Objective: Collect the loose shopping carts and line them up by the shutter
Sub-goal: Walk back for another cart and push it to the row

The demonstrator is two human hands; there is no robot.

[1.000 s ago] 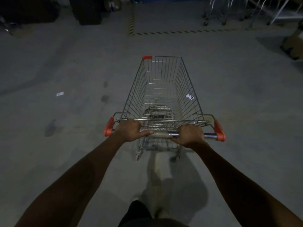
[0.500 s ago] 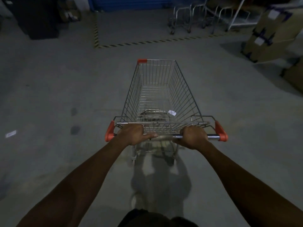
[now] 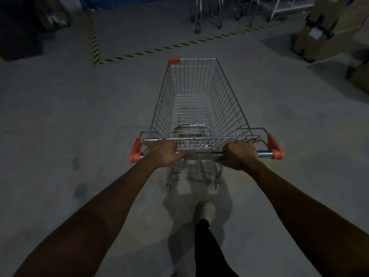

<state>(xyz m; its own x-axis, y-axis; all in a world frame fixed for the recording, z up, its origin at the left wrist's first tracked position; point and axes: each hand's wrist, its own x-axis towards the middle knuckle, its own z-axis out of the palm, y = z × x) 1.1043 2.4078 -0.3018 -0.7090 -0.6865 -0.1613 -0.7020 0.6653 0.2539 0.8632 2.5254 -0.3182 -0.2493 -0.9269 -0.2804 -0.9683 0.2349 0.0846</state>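
Note:
An empty wire shopping cart point(image 3: 225, 100) with red corner caps stands straight ahead of me on the grey concrete floor. My left hand point(image 3: 162, 153) grips the left part of its handle bar point(image 3: 264, 153), and my right hand point(image 3: 239, 154) grips the bar to the right of middle. Far ahead, beyond a yellow-black floor stripe point(image 3: 151, 50), other carts point(image 3: 207, 15) stand in a row. A blue shutter point(image 3: 123, 0) shows at the top edge, left of them.
Stacked cardboard boxes point(image 3: 327, 31) stand at the right, close to the cart's path. Dark bulky objects point(image 3: 20, 31) and boxes fill the far left. A white rack leg point(image 3: 276, 8) stands beside the parked carts. My white shoe point(image 3: 207, 211) is behind the cart.
The cart and I have rolled forward toward the striped line. The parked carts, the boxes and the shutter are nearer and have shifted leftward in view. Both hands keep their hold on the handle.

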